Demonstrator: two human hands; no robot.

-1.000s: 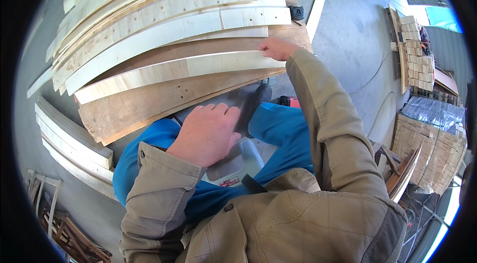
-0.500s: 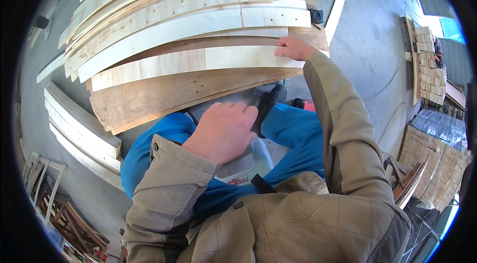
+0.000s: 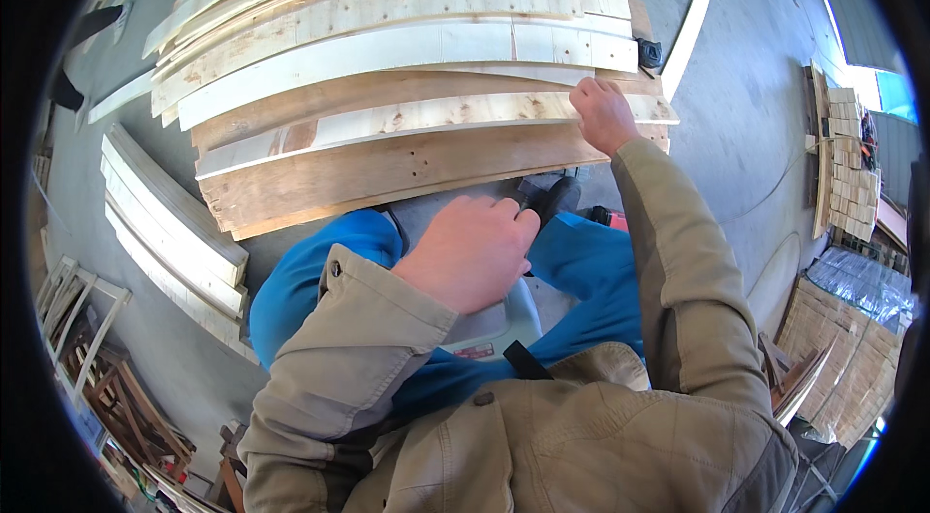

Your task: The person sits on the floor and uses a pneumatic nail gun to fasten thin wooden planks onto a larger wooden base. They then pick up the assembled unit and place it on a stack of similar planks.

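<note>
A long pale wooden board (image 3: 436, 116) with several knots lies across a brown plywood panel (image 3: 329, 186) in front of me. Near the board's right end, my right hand (image 3: 605, 118) is closed on its far edge, fingers curled over it. My left hand (image 3: 470, 251) is held above my lap, clear of the board, with its fingers curled in. Its palm faces away from view, so whatever it may hold is hidden. Just beyond the board, a row of similar pale boards (image 3: 407, 45) rests on the same panel.
A black tape measure (image 3: 649, 53) sits by the boards' right ends. One loose board (image 3: 688, 36) lies on the floor at far right, and stacked boards (image 3: 174, 222) at left. Bundled wood blocks (image 3: 848, 164) stand farther right. At far left, another person's dark shoe (image 3: 66, 93) shows.
The board now shows a knotted face in place of the plainer one, so it has been turned over. My right hand's fingers have moved to its far edge. The whole view has shifted slightly.
</note>
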